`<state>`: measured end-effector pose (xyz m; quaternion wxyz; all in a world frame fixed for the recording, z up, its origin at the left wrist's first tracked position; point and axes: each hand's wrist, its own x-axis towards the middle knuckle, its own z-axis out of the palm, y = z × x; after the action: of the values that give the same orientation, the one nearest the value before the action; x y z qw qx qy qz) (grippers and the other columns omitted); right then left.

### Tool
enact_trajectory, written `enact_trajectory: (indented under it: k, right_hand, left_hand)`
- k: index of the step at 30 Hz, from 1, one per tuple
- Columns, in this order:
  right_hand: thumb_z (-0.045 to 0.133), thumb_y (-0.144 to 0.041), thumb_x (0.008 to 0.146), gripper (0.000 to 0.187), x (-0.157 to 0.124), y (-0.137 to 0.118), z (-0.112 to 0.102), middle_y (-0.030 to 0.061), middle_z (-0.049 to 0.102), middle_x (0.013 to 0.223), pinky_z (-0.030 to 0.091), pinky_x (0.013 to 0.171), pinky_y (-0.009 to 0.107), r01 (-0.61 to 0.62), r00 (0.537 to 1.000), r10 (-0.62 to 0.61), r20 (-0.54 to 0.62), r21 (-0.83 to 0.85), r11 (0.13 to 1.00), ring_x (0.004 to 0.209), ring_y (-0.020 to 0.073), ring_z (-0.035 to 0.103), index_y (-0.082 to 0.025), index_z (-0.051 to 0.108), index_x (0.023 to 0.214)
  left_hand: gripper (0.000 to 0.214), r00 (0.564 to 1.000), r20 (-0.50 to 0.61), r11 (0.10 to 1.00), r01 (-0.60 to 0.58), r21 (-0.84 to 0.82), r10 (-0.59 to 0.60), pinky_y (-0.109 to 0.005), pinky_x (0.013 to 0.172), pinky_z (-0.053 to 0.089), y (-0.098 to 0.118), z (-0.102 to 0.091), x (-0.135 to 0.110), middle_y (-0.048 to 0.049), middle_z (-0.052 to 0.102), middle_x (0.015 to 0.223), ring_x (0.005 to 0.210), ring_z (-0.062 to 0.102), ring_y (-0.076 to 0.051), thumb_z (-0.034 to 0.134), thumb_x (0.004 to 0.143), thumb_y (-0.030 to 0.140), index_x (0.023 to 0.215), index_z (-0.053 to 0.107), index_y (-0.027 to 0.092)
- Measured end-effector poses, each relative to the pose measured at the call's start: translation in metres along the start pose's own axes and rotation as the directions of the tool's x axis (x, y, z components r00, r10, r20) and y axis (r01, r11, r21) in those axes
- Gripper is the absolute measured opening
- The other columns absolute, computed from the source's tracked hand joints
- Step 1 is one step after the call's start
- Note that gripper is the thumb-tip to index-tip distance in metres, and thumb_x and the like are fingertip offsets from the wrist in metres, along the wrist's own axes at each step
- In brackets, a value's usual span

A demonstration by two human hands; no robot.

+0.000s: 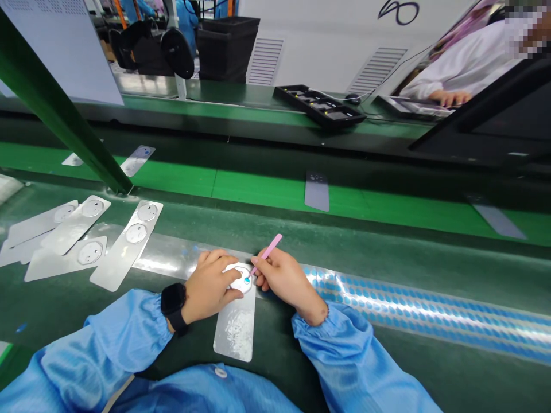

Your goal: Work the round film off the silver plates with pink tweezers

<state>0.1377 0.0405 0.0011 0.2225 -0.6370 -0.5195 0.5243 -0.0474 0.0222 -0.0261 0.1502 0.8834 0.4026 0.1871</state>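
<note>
My left hand, a dark watch on its wrist, holds the silver panel steady with thumb and fingers at its upper end. The panel lies flat, with a white round part in its upper end. On that part sits a small blue round sticker. My right hand pinches pink tweezers; their tip points down at the sticker, and I cannot tell whether it touches. To the right stretches a clear strip of blue stickers, passing near my right hand.
Several similar panels lie on the green bench at left, some overlapping. More panels rest on the bright green belt. A green post slants at left. Beyond are a black tray and a person's hand.
</note>
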Motion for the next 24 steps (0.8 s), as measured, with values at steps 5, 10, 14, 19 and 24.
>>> enact_trajectory:
  k: [5, 10, 14, 19, 24]
  right_hand:
    - [0.054, -0.025, 0.083, 0.015, 0.0, 0.003, 0.0, -0.0039, 0.06, 0.047, 0.046, 0.041, 0.02, 0.025, 1.0, -0.025, -0.007, -0.004, 1.0, 0.038, 0.0111, 0.057, -0.02, 0.051, 0.069]
    - [0.055, -0.025, 0.082, 0.015, 0.001, 0.004, 0.0, -0.0035, 0.06, 0.047, 0.045, 0.04, 0.02, 0.034, 0.999, -0.034, 0.001, 0.025, 0.999, 0.038, 0.0115, 0.057, -0.02, 0.052, 0.068]
    - [0.054, -0.025, 0.083, 0.014, 0.001, 0.006, 0.0, -0.0035, 0.06, 0.047, 0.046, 0.041, 0.021, 0.02, 1.0, -0.021, 0.01, 0.035, 0.999, 0.04, 0.0116, 0.058, -0.02, 0.052, 0.07]
    - [0.054, -0.027, 0.084, 0.014, 0.003, 0.011, 0.001, -0.0022, 0.062, 0.05, 0.048, 0.042, 0.022, 0.051, 0.999, -0.051, 0.013, 0.004, 0.999, 0.042, 0.0125, 0.059, -0.02, 0.052, 0.072]
    - [0.055, -0.026, 0.083, 0.012, 0.004, 0.012, 0.001, -0.0021, 0.063, 0.052, 0.047, 0.041, 0.021, 0.062, 0.998, -0.062, 0.007, 0.01, 0.998, 0.042, 0.0126, 0.06, -0.02, 0.051, 0.073]
  left_hand:
    - [0.019, 1.0, 0.025, 1.0, 0.0, 0.014, 0.0, -0.043, 0.086, 0.035, 0.002, -0.003, 0.0, -0.0073, 0.063, 0.112, 0.109, 0.048, -0.027, 0.073, 0.076, 0.033, 0.091, 0.067, 0.021]
    - [0.016, 0.999, 0.037, 1.0, 0.008, 0.025, -0.008, -0.044, 0.085, 0.032, 0.004, -0.004, 0.0, -0.0077, 0.063, 0.112, 0.11, 0.047, -0.028, 0.071, 0.078, 0.032, 0.091, 0.068, 0.023]
    - [0.012, 0.998, 0.059, 1.0, 0.015, 0.025, -0.017, -0.045, 0.084, 0.029, 0.005, -0.005, -0.001, -0.0065, 0.062, 0.114, 0.111, 0.045, -0.028, 0.07, 0.08, 0.03, 0.091, 0.07, 0.025]
    - [0.008, 0.997, 0.078, 1.0, 0.012, 0.024, -0.014, -0.044, 0.082, 0.028, 0.007, -0.005, -0.001, -0.0052, 0.063, 0.114, 0.112, 0.044, -0.029, 0.069, 0.081, 0.031, 0.087, 0.072, 0.028]
    - [0.011, 0.996, 0.087, 0.999, 0.017, 0.051, -0.021, -0.044, 0.082, 0.028, 0.009, -0.004, -0.001, -0.0062, 0.062, 0.116, 0.112, 0.043, -0.029, 0.067, 0.082, 0.032, 0.092, 0.071, 0.027]
